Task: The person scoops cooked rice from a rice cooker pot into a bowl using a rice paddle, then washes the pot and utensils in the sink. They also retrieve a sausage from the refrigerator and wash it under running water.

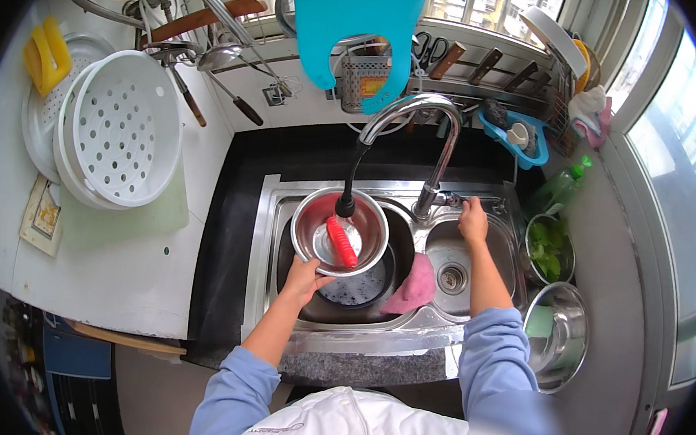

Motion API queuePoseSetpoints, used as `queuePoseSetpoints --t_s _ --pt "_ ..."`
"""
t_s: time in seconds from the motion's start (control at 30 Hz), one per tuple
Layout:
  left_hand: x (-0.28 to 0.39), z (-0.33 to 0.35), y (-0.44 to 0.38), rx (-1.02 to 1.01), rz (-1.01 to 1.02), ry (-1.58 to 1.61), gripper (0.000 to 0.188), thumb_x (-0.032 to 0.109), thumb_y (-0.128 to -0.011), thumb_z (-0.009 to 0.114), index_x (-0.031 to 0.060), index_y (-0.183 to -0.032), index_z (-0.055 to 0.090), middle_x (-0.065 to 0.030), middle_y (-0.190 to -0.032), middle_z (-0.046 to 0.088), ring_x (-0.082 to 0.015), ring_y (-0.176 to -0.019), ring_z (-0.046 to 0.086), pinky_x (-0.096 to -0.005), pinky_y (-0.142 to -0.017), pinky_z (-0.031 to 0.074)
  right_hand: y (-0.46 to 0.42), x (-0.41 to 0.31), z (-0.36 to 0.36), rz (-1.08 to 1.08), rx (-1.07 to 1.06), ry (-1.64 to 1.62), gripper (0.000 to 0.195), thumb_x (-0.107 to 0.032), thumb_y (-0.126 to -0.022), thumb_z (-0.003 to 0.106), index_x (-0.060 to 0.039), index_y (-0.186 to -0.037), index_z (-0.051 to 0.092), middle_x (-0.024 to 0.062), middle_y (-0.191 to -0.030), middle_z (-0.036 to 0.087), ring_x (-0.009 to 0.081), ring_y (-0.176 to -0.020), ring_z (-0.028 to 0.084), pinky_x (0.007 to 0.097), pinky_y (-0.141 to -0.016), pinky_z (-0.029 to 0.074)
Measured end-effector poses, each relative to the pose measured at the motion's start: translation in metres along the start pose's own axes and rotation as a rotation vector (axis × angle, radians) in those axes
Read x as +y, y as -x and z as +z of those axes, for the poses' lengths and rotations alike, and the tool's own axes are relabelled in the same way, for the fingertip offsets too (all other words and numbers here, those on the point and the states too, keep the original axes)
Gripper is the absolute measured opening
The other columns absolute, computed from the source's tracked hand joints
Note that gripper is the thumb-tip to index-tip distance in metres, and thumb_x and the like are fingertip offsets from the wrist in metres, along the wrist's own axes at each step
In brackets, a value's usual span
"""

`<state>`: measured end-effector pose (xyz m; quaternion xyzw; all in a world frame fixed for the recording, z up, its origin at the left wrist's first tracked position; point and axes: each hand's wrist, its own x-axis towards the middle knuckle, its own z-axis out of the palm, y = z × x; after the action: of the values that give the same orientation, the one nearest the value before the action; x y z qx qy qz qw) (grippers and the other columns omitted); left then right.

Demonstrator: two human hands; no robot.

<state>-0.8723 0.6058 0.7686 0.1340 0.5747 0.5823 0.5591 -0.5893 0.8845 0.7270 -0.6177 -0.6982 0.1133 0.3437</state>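
My left hand (pixel 303 280) grips the near rim of a stainless steel bowl (pixel 376 244), tilted over the left sink basin. Inside the bowl lies a ribbed red object (pixel 341 242), whose kind I cannot tell. The black spray head (pixel 344 206) of the curved chrome faucet (pixel 441 157) hangs just over it. Below the bowl, a dark round pan (pixel 357 289) holds liquid with some bubbles. My right hand (pixel 474 221) is closed around the faucet's lever (pixel 451 198), behind the small right basin (pixel 453 278). A pink cloth (pixel 414 285) drapes over the divider between the basins.
Right of the sink stand a pot of green leaves (pixel 546 248), a steel bowl (pixel 573 352) with a green sponge, and a green bottle (pixel 556 188). A turquoise silicone bib (pixel 358 10) hangs ahead. White colanders (pixel 128 133) hang left; knives (pixel 485 66) line the back rack.
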Motion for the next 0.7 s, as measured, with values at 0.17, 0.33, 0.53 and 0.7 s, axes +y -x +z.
queuePoseSetpoints --t_s 0.17,0.33,0.53,0.7 --pt "-0.006 -0.002 -0.004 0.033 -0.003 0.042 0.043 0.002 -0.088 0.037 0.0084 -0.130 0.029 -0.0159 -0.120 0.049 -0.0273 -0.098 0.060 -0.0403 -0.077 0.055 0.000 -0.002 -0.005 0.009 -0.127 -0.054 0.017 -0.022 -0.090 0.050 -0.0077 -0.098 0.055 0.0202 -0.092 0.061 0.0375 -0.089 0.059 0.0466 -0.072 0.045" --pt "-0.008 0.004 -0.001 0.030 -0.002 0.057 0.045 0.002 -0.089 0.037 0.0112 -0.132 0.028 -0.0140 -0.121 0.049 -0.0267 -0.097 0.061 -0.0370 -0.073 0.057 0.029 -0.085 -0.022 -0.384 0.056 -0.180 0.024 -0.010 -0.084 0.056 -0.0047 -0.108 0.056 0.0151 -0.105 0.060 0.0320 -0.097 0.058 0.0409 -0.078 0.046" --pt "-0.016 0.011 -0.001 -0.034 -0.019 0.004 0.044 0.003 -0.088 0.042 0.0088 -0.130 0.030 -0.0149 -0.118 0.052 -0.0269 -0.098 0.060 -0.0405 -0.078 0.056 0.081 -0.214 0.008 -0.503 -0.388 -0.542 0.034 -0.011 -0.080 0.063 -0.0006 -0.110 0.053 0.0162 -0.107 0.062 0.0284 -0.101 0.061 0.0339 -0.082 0.048" --pt "-0.030 0.005 0.008 -0.060 -0.082 0.003 0.042 0.003 -0.088 0.044 0.0080 -0.128 0.032 -0.0143 -0.114 0.054 -0.0269 -0.095 0.062 -0.0380 -0.076 0.057 0.099 -0.205 -0.014 -0.352 -0.564 -0.449 0.029 -0.010 -0.079 0.062 0.0005 -0.105 0.053 0.0153 -0.093 0.066 0.0281 -0.086 0.066 0.0326 -0.076 0.051"
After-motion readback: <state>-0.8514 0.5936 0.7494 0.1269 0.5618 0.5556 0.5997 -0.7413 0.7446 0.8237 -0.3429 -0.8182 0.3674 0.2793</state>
